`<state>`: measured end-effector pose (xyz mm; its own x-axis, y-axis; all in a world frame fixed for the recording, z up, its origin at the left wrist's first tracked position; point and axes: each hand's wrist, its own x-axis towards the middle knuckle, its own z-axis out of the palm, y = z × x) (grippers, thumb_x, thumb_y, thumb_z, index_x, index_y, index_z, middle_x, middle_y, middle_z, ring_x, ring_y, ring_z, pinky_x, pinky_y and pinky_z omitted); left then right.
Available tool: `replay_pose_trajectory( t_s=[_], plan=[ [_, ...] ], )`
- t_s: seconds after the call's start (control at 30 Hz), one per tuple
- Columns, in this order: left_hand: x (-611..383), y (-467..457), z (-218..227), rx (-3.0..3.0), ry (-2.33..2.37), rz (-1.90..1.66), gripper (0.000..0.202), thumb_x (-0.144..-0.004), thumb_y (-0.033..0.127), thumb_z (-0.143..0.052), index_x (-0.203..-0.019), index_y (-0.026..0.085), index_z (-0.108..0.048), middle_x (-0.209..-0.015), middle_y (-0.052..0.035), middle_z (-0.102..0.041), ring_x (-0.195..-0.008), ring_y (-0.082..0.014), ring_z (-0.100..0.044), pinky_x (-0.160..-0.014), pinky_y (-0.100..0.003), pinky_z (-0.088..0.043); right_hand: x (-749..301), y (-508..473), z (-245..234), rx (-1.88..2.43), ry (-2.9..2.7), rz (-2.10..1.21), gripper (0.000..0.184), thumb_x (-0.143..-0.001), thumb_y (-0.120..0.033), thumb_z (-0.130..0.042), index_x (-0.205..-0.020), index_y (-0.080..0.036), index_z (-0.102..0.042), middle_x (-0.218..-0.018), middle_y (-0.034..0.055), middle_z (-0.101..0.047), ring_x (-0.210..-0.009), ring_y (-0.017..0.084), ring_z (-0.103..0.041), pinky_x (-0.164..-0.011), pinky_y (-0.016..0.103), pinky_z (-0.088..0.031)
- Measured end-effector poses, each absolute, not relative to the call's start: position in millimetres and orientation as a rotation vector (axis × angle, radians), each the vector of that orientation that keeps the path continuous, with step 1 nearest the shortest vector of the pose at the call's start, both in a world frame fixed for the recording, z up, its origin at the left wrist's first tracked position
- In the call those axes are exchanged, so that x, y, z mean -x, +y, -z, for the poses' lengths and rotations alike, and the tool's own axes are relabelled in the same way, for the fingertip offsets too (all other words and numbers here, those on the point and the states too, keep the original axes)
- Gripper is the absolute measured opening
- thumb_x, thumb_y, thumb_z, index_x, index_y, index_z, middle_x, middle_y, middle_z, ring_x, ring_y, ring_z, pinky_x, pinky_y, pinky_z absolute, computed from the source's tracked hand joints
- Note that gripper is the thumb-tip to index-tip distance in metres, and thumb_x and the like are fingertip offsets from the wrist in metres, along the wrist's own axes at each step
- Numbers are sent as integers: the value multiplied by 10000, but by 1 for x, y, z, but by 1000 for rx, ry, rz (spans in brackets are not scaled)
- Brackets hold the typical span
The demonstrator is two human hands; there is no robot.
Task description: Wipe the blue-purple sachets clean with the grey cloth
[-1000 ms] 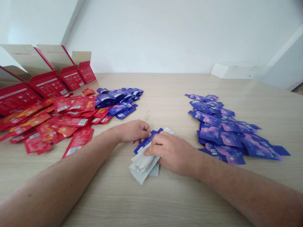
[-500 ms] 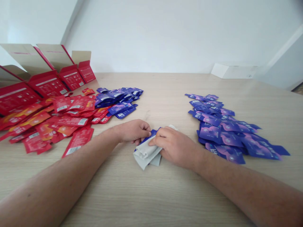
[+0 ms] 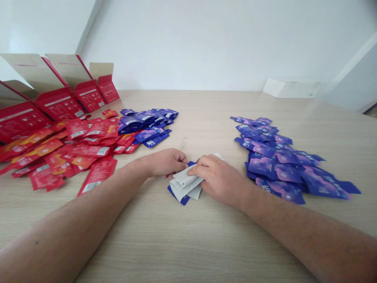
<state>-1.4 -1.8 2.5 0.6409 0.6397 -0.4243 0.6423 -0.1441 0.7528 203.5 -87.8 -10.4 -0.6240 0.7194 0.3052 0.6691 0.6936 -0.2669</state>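
In the middle of the table a blue sachet (image 3: 185, 201) lies mostly covered by a folded pale grey cloth (image 3: 183, 184). My right hand (image 3: 219, 179) grips the cloth, pressing it over the sachet with the fingers bent. At the sachet's far end, my left hand (image 3: 166, 163) is closed, its thumb and fingers pinching the edge. Part of that pinch is hidden. Only a corner of the sachet near me and a strip at the far end show from under the cloth.
To the left lie a heap of red sachets (image 3: 91, 151) and a pile of blue sachets (image 3: 147, 122). Open red boxes (image 3: 59, 104) stand behind them. Overlapping blue-purple sachets (image 3: 273, 161) spread on the right. A white box (image 3: 291, 89) sits by the wall.
My right hand has slid the cloth slightly away from me along the sachet, baring its near corner. My left hand stays in almost the same place.
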Motion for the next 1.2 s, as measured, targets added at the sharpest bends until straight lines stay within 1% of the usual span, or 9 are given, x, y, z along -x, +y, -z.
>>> replay_pose_trajectory(
  t_s=[0.17, 0.37, 0.57, 0.77, 0.97, 1.13, 1.2],
  plan=[
    [1, -2, -3, -1829, 1019, 19, 235, -811, 427, -568, -812, 193, -585, -517, 50, -542, -390, -91, -481, -342, -187, -336, -198, -93, 11, 874, -2593, -221, 292, -846, -106, -569, -1096, -217, -670, -1001, 61, -600, -949, 201, -520, -861, 335, -423],
    [1, -2, -3, -1811, 996, -9, 172, -803, 357, -570, -785, 187, -570, -538, 52, -532, -406, -81, -482, -341, -177, -334, -204, -88, 10, 1056, -2520, -178, 311, -832, -93, -583, -1110, -209, -661, -1005, 66, -596, -978, 205, -515, -893, 353, -421],
    [2, -1, -4, -1823, 1001, 24, 205, -819, 391, -562, -808, 187, -575, -519, 51, -537, -383, -85, -472, -339, -185, -340, -198, -95, 9, 859, -2627, -194, 306, -831, -92, -574, -1093, -218, -667, -1001, 60, -604, -953, 203, -519, -862, 336, -425],
    [1, -2, -3, -1816, 1005, 5, 171, -799, 360, -569, -787, 189, -571, -540, 55, -536, -416, -84, -491, -342, -171, -330, -204, -88, 10, 1087, -2513, -162, 306, -828, -82, -574, -1094, -205, -664, -992, 66, -593, -968, 207, -517, -880, 353, -419],
    [2, -1, -4, -1837, 1002, 26, 181, -830, 369, -549, -794, 192, -565, -509, 59, -535, -383, -88, -481, -330, -178, -337, -200, -93, 11, 858, -2615, -205, 319, -822, -81, -578, -1095, -220, -667, -993, 57, -601, -950, 198, -520, -859, 330, -427],
    [2, -1, -2, -1825, 988, -3, 142, -818, 326, -551, -772, 191, -562, -535, 58, -540, -405, -85, -492, -333, -174, -348, -204, -89, 10, 1061, -2521, -176, 311, -833, -94, -574, -1108, -212, -661, -1005, 64, -595, -969, 206, -517, -890, 349, -423],
    [2, -1, -2, -1830, 988, 2, 147, -821, 331, -552, -776, 192, -563, -520, 61, -531, -393, -84, -480, -330, -175, -345, -202, -91, 10, 1043, -2533, -174, 323, -826, -91, -579, -1114, -214, -658, -1009, 61, -596, -971, 209, -516, -888, 348, -422]
  ],
)
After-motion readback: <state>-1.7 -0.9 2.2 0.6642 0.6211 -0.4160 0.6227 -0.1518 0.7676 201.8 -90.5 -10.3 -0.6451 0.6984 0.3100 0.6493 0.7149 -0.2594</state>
